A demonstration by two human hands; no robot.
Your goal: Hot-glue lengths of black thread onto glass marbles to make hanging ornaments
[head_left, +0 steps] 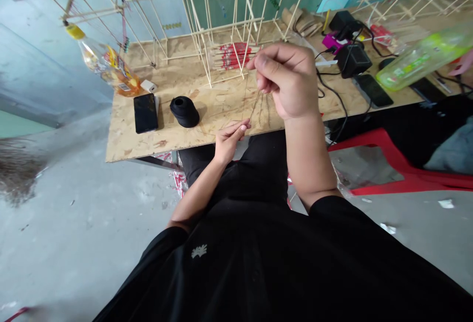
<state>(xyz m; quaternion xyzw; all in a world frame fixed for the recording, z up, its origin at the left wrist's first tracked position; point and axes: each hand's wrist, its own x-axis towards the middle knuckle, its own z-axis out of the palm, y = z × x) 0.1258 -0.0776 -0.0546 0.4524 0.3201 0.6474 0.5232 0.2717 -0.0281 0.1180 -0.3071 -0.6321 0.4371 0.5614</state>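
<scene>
My right hand (288, 80) is raised over the plywood table (177, 139), its fingers pinched on the top of a thin stick or strand (253, 105). My left hand (231, 139) is lower, at the table's front edge, pinching the bottom end of the same thin strand. Behind the hands stands a frame built of light wooden sticks (207, 21), and a red bundle of sticks (234, 55) lies under it.
A black phone (145, 112), a black round holder (185, 111), a small white block (148, 86) and a tilted orange bottle (107, 63) lie on the left. Black chargers and cables (351, 55), another phone (372, 90) and a green bottle (424, 58) lie right. A red plastic stool (391, 164) stands right.
</scene>
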